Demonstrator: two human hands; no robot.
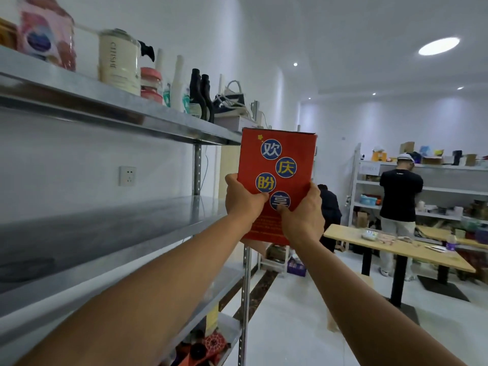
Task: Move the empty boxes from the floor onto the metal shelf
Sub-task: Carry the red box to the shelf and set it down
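A red box (277,165) with blue circles and yellow characters is held upright in the air, just past the right end of the metal shelf (105,233). My left hand (244,198) grips its lower left edge, and my right hand (303,212) grips its lower right side with the thumb on the front face. The box's top reaches about the height of the upper shelf board (118,104). The middle shelf board on my left is bare steel.
The upper board carries a cream canister (120,60), jars, dark bottles (202,97) and shoes. Red items lie on the lowest board (211,344). To the right stand a wooden table (396,247), a standing person (400,196), a crouching person (328,204) and another stocked shelf (449,180).
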